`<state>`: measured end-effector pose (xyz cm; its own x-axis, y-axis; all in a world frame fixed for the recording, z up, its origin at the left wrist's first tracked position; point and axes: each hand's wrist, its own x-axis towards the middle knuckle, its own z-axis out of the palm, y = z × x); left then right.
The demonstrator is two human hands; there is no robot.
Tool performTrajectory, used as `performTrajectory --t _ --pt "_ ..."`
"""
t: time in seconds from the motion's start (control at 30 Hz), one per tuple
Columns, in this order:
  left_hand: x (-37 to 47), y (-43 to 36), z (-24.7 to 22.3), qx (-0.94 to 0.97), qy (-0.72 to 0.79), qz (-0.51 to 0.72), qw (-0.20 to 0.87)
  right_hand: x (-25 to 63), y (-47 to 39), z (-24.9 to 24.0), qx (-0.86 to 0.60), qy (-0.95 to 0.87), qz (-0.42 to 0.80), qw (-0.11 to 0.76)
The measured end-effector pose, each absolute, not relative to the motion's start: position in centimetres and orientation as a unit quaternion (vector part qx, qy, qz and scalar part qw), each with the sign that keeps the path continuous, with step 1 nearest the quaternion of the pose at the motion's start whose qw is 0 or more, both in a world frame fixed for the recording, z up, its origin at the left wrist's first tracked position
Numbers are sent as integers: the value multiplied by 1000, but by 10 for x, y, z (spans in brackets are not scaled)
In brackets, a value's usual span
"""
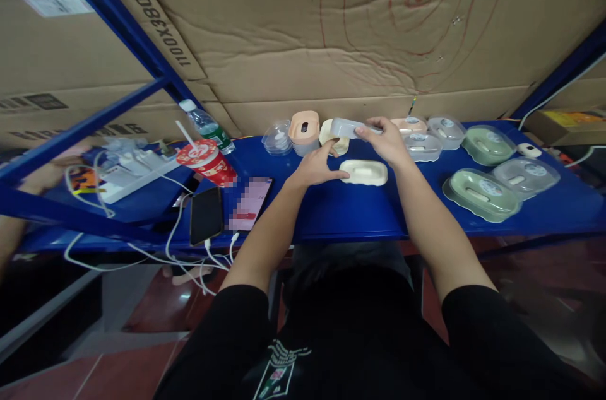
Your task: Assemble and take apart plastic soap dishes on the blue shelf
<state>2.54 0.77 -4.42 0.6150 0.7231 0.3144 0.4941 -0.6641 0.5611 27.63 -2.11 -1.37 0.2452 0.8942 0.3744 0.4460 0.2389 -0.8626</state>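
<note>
My right hand [389, 142] is closed around one end of a translucent box [348, 129], lifted a little above the blue shelf. My left hand [318, 164] has its thumb and fingers apart. Its thumb tip reaches the left end of a cream oval lid [364, 173] with a raised bar, lying near the front edge. The left fingertips are beside a cream box [326, 131], which the translucent box partly covers; whether they touch it I cannot tell. Left of that stands a peach box [304, 129] with a dark slot, next to stacked clear covers [277, 138].
Several lidded boxes, including a green one [483, 195], stand at the right. To the left are a red cup [206, 162] with a straw, a water bottle [207, 125], two phones [206, 216], cables and a power strip [139, 178]. Another person's arm [35, 182] shows far left.
</note>
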Motion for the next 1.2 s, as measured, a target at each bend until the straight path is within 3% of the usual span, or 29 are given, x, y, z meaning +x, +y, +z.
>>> performTrajectory --t 0.33,0.6,0.67,0.73,0.83,0.93,1.07,1.2 --pt "29 21 -51 769 361 461 256 275 -26 -12 -532 -660 166 504" --pt "34 36 -51 633 350 497 480 274 -29 -7 -486 -749 85 442" --pt "33 37 -50 628 341 497 492 273 -30 -7 -485 -759 66 430" --pt "29 37 -48 648 339 526 434 272 -33 -6 -497 -756 41 423" --pt "18 37 -45 687 369 585 224 276 -37 -4 -534 -751 39 387" --pt "3 42 -45 712 400 576 38 281 -39 -5 -550 -784 94 272" --pt "-13 54 -52 734 430 526 -9 279 -36 -12 -564 -804 133 129" --pt "-17 62 -58 744 461 483 4 271 -33 -21 -593 -791 112 98"
